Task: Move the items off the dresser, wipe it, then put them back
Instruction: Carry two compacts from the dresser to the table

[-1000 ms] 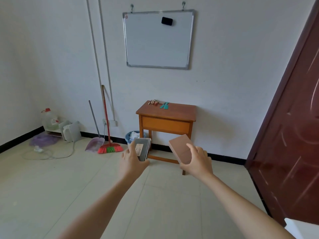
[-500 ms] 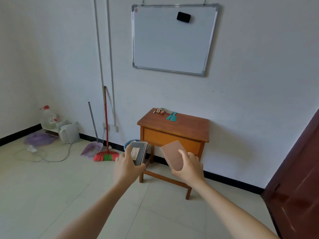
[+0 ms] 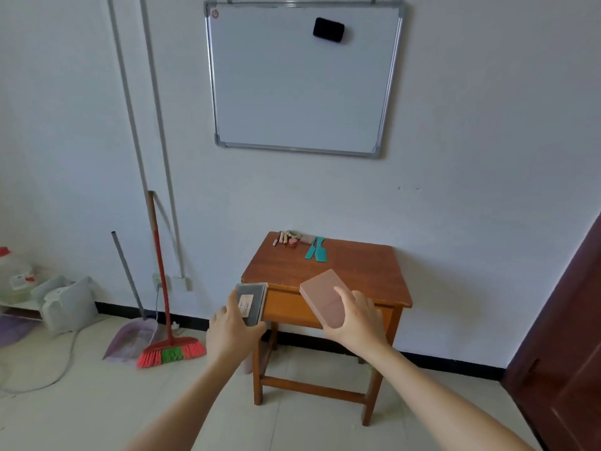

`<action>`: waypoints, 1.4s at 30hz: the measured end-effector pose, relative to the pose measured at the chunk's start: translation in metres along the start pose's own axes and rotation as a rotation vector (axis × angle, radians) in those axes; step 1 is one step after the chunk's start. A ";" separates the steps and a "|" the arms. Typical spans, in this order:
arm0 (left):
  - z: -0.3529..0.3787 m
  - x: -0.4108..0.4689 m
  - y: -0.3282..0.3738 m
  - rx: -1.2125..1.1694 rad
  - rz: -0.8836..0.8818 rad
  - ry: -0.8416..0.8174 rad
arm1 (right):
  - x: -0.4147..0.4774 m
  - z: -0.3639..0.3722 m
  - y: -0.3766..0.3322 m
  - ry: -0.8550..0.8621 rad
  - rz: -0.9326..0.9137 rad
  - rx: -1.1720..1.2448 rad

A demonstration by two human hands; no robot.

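Dresser: the wooden dresser (image 3: pixel 341 271) is standing against the white wall, directly ahead of the person.
Pink box: the right hand (image 3: pixel 357 323) is gripping a flat pink box (image 3: pixel 318 294), fingers curled round its near end, tilting it in front of the dresser's front edge.
Grey case: the left hand (image 3: pixel 232 333) is clasping a flat grey case (image 3: pixel 252 296) with a small label, thumb lying on its face, just off the dresser's front left corner.
Back edge: two teal combs (image 3: pixel 316 253) are lying near the wall, beside a cluster of small sticks and cosmetics (image 3: pixel 287 238) too small to identify.
Above: a whiteboard (image 3: pixel 302 86) is hanging on the wall, carrying a black eraser (image 3: pixel 328 30).
Left: a red broom (image 3: pixel 172 351) and a dustpan (image 3: pixel 133 340) are leaning against the wall.
Right: a dark door (image 3: pixel 566 353) is showing at the frame's edge.
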State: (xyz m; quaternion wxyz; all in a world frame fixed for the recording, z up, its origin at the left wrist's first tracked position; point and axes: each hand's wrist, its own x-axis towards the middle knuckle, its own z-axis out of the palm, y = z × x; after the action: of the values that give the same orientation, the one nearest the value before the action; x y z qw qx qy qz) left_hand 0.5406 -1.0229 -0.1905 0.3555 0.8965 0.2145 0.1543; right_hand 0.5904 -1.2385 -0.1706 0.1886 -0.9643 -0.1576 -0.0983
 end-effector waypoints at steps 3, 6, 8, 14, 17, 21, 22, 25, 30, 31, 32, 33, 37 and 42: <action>0.013 0.048 0.006 -0.036 0.037 -0.039 | 0.029 0.014 0.005 0.017 0.087 0.008; 0.039 0.074 0.009 -0.079 0.059 -0.111 | 0.044 0.032 0.021 -0.030 0.170 -0.018; 0.061 0.092 0.012 -0.077 0.068 -0.150 | 0.057 0.039 0.036 -0.043 0.207 -0.046; 0.126 0.161 0.044 -0.006 0.111 -0.222 | 0.132 0.048 0.097 0.007 0.270 -0.051; 0.150 0.204 0.073 0.032 0.147 -0.209 | 0.180 0.053 0.125 0.026 0.296 -0.036; 0.176 0.256 0.102 0.054 0.121 -0.195 | 0.236 0.061 0.153 -0.024 0.297 0.011; 0.184 0.266 0.108 0.046 0.118 -0.188 | 0.248 0.063 0.158 -0.032 0.285 -0.002; 0.208 0.290 0.116 0.027 0.109 -0.220 | 0.279 0.073 0.173 -0.072 0.293 0.026; 0.259 0.317 0.107 0.046 0.057 -0.334 | 0.305 0.104 0.195 -0.159 0.350 0.045; 0.269 0.325 0.105 0.055 0.047 -0.350 | 0.310 0.109 0.200 -0.173 0.368 0.050; 0.278 0.335 0.104 0.067 0.043 -0.367 | 0.316 0.114 0.204 -0.184 0.388 0.053; 0.288 0.345 0.104 0.076 0.044 -0.383 | 0.322 0.118 0.208 -0.195 0.406 0.048; 0.326 0.394 0.116 0.087 0.058 -0.419 | 0.358 0.131 0.221 -0.222 0.481 0.008; 0.374 0.453 0.141 0.029 0.043 -0.460 | 0.412 0.135 0.233 -0.214 0.585 -0.013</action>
State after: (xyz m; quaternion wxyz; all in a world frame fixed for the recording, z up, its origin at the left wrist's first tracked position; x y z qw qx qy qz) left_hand 1.1294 -1.1050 -0.2972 0.3786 0.9175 0.1111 -0.0497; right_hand 1.0712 -1.2800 -0.2688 0.1851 -0.9748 0.1083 0.0610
